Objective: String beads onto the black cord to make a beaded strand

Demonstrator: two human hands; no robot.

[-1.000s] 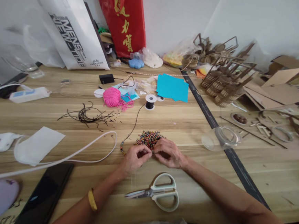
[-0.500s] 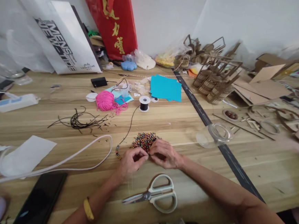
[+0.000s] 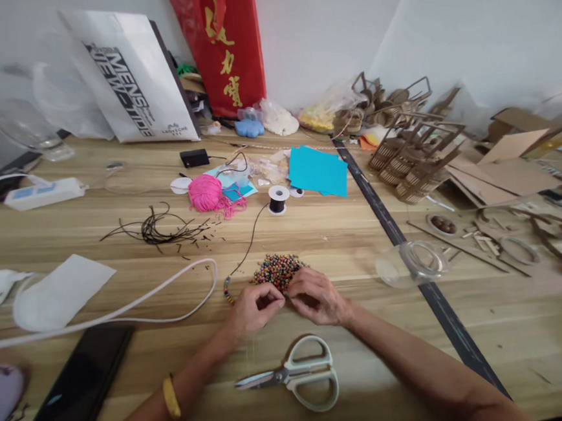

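Observation:
A thin black cord (image 3: 251,240) runs from a small white-flanged spool (image 3: 279,199) to a string of coloured beads (image 3: 228,291), which passes behind my left hand (image 3: 254,308). My left thumb and forefinger are pinched on the cord's end part. Close to them, my right hand (image 3: 319,296) has its fingertips pressed together; what they hold is too small to make out. A heap of loose multicoloured beads (image 3: 276,270) lies just beyond both hands, partly hidden by the right one. Scissors with pale handles (image 3: 310,362) rest on the table in front of me, blades pointing left.
Cut black cord pieces (image 3: 158,228), a pink yarn ball (image 3: 205,192) and blue sheets (image 3: 317,170) lie farther back. A white cable (image 3: 170,284) and a dark phone (image 3: 76,389) are at left. Clear round containers (image 3: 414,261) and small woven baskets (image 3: 413,161) stand right.
The whole view has shifted slightly, so everything sits a little lower and to the right. My fingertips look slightly farther apart; both hands otherwise keep their places by the beads.

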